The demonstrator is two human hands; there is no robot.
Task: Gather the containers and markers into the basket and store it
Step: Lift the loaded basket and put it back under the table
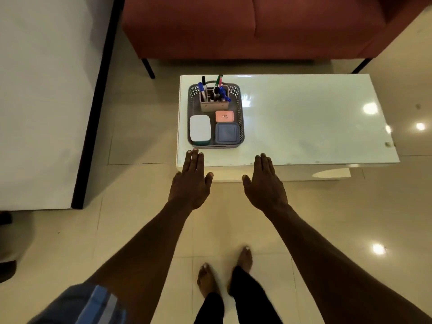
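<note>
A grey perforated basket (241, 118) stands on the left part of the white glossy table (304, 118). Inside it are a white-lidded container (199, 128), a small pink container (224, 116), a blue square container (226, 133) and a beige holder (214, 105) with several markers (219, 88) standing in it. My left hand (191, 181) hovers flat, fingers apart, just in front of the basket's near left corner. My right hand (265, 183) is spread over the table's front edge, right of the basket. Neither hand holds anything.
A red sofa (245, 26) on black legs stands behind the table. A white panel with a black edge (46, 101) fills the left side. My bare feet (224, 270) stand on beige tiled floor in front of the table.
</note>
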